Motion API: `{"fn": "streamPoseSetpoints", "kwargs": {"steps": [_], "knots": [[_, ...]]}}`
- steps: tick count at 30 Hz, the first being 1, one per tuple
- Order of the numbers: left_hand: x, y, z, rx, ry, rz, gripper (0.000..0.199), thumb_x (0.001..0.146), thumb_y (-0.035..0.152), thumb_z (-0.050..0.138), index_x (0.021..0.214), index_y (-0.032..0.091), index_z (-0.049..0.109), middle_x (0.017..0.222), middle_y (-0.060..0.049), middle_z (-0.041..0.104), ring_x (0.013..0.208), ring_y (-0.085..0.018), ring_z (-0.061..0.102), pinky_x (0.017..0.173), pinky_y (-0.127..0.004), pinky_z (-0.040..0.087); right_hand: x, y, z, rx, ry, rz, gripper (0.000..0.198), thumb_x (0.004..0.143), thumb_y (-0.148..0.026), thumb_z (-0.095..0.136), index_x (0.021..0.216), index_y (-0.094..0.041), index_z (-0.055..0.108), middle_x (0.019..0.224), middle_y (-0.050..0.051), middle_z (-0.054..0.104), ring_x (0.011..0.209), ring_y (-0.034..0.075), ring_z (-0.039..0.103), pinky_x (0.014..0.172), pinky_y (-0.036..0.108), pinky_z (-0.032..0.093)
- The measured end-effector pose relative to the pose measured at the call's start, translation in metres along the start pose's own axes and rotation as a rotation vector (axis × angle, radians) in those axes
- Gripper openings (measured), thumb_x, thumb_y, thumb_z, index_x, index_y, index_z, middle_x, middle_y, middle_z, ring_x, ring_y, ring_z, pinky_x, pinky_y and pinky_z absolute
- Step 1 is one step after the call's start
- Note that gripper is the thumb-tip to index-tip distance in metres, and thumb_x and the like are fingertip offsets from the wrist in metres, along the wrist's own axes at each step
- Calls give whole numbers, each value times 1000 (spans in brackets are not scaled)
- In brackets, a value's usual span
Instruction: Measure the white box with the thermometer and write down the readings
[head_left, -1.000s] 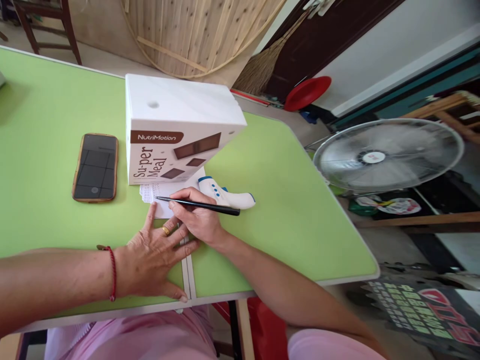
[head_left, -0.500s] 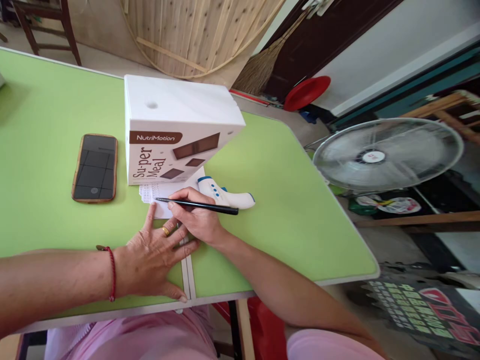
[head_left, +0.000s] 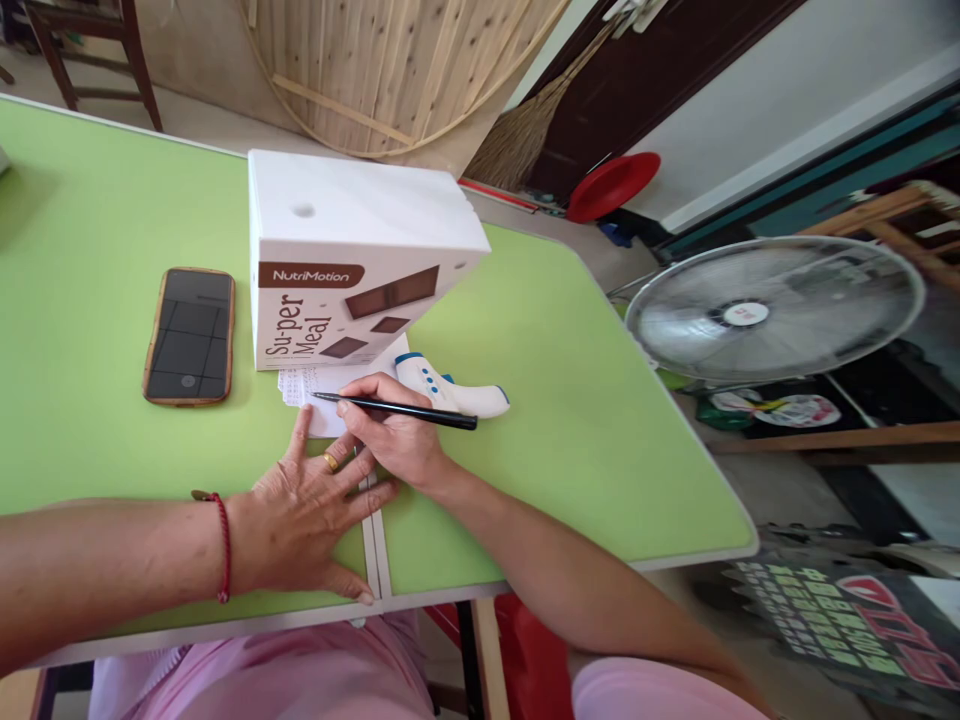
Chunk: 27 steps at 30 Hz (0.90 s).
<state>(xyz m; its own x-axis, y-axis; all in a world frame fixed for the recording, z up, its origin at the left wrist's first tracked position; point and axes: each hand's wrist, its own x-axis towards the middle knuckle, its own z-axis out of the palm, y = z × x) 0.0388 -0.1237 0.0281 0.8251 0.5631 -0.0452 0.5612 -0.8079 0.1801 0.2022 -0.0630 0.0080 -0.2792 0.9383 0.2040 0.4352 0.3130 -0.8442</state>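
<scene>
Flat white paper: on shiny green table, partly hidden by white-brown card box.
L hand: flat, fingers wide, holds nothing.
R hand: pinches thin black pen, tip at paper.
Change: pen's barely moved, so can't tell abt. new marks.

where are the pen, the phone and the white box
pen (head_left: pixel 409 411): head view, on its black barrel
phone (head_left: pixel 189 335): head view, on its dark screen
white box (head_left: pixel 352 275): head view, on its printed front face
</scene>
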Motion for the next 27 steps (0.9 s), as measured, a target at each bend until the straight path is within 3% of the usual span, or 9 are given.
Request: {"fn": "streamPoseSetpoints", "kwargs": {"steps": [7, 17, 27], "knots": [[0, -1, 1, -14, -21, -3, 95, 85, 83, 59, 158, 25, 44, 159, -15, 46, 144, -45, 43, 118, -76, 26, 2, -2, 0, 26, 5, -48, 7, 84, -28, 63, 81, -22, 64, 70, -2, 69, 60, 12, 62, 58, 24, 52], [2, -1, -7, -51, -154, -5, 95, 89, 81, 54, 163, 26, 32, 167, -17, 32, 152, -48, 30, 114, -85, 19, 1, 2, 1, 24, 8, -55, 7, 88, -29, 64, 85, -23, 63, 71, -2, 69, 60, 12, 63, 59, 24, 53], [2, -1, -4, -65, -143, -5, 94, 89, 80, 57, 163, 27, 33, 167, -17, 30, 153, -48, 28, 113, -88, 12, 1, 1, 1, 20, 17, -59, 6, 87, -29, 64, 84, -23, 63, 72, -2, 68, 60, 12, 62, 59, 24, 52]]}}
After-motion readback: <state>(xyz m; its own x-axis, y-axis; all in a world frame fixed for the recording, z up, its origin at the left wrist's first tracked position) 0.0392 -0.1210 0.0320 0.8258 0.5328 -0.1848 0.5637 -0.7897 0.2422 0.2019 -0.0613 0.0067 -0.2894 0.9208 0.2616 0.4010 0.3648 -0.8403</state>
